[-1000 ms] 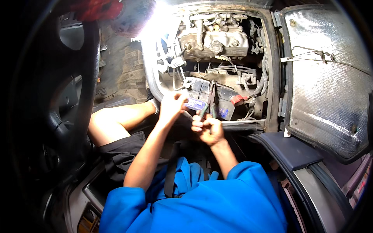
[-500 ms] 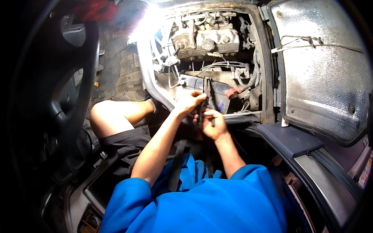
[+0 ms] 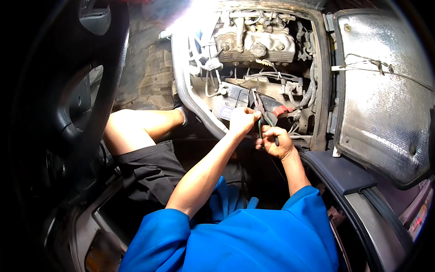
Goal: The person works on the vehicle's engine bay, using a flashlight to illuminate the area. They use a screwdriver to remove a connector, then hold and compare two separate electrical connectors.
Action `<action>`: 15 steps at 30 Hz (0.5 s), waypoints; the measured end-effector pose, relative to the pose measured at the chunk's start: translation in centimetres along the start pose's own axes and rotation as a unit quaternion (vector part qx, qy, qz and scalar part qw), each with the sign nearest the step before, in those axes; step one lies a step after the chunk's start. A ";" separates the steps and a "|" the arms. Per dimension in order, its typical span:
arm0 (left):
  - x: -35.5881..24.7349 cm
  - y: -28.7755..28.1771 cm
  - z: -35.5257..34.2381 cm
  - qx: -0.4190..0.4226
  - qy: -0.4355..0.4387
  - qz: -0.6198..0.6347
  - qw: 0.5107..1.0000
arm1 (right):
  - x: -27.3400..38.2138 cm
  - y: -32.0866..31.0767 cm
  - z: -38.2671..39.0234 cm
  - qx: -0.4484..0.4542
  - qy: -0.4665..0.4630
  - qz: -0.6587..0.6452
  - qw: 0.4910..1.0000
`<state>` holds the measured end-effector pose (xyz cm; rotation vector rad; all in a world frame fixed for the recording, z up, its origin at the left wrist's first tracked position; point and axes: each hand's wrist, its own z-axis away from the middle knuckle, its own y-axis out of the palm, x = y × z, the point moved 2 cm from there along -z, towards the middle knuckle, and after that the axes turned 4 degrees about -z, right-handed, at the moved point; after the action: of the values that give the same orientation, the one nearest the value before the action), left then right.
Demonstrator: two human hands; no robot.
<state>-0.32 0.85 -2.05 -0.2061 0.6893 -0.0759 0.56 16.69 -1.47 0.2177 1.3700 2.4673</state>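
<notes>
My right hand (image 3: 278, 144) is wrapped round the handles of a pair of pliers (image 3: 258, 103) with dark-green grips. The pliers point away from me, and their jaws look slightly parted above the car battery (image 3: 236, 94). Beside the pliers' jaws my left hand (image 3: 243, 120) is closed, thumb and finger pinched together. What they pinch, if anything, is too small to make out. A red terminal cover (image 3: 282, 110) sits at the battery's right end, close to the pliers.
Beyond the battery lies the engine (image 3: 256, 43), with hoses and wires around it. A metal frame (image 3: 186, 93) borders the bay. At right stands a raised foil-lined cover (image 3: 385, 95); at left, a steering wheel (image 3: 118, 50). A bright light (image 3: 192, 18) glares at the top.
The whole view has shifted, so the engine bay and both hands appear farther right. The pliers' jaws and handles look wider apart than before. Both hands remain at the pliers.
</notes>
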 end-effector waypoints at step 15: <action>-2.6 -10.0 0.2 -0.003 0.069 -0.087 0.994 | -7.8 7.1 -7.8 0.019 -0.207 -0.236 0.949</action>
<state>-2.20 -8.56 1.88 -0.2678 0.8081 -0.2567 4.38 4.35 0.52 0.3473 1.1289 1.8724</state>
